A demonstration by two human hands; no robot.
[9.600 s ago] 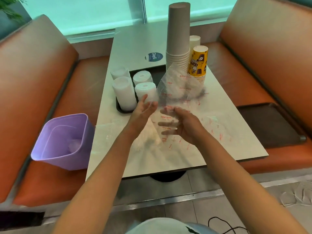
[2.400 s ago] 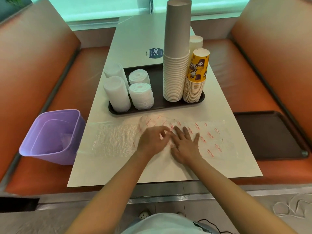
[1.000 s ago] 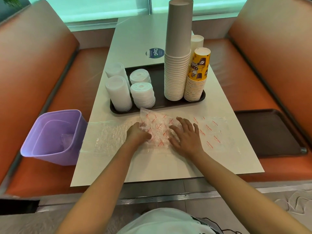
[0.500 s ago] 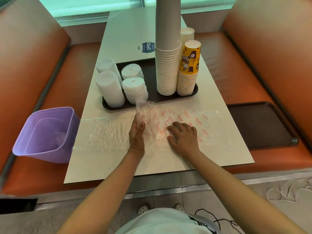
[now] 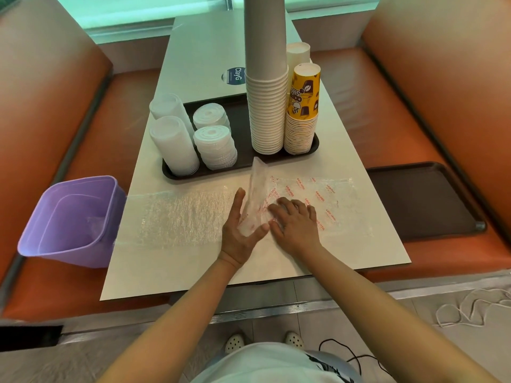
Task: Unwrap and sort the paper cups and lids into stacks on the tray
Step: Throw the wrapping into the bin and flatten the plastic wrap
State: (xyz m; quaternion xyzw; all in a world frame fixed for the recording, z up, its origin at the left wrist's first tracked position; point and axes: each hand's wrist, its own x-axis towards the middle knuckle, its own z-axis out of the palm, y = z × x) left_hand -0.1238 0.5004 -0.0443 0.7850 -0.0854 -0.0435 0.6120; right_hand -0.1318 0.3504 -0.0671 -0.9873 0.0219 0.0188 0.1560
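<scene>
Printed wrapper [image 5: 304, 197] lies flat on bench [image 5: 193, 261]. Your left hand [image 5: 240, 230] lifts its folded edge with straight fingers; your right hand [image 5: 296, 225] presses it, fingers loosely bent.

Cup stacks [image 5: 266, 111]: three. Lid stacks [image 5: 174, 145]: four. Trays [image 5: 243, 120]: two.

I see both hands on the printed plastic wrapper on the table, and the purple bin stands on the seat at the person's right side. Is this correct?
Not quite. The head view shows the purple bin on the seat at the person's left side, not the right. The rest holds: the left hand and the right hand are both on the printed plastic wrapper on the table.
</scene>
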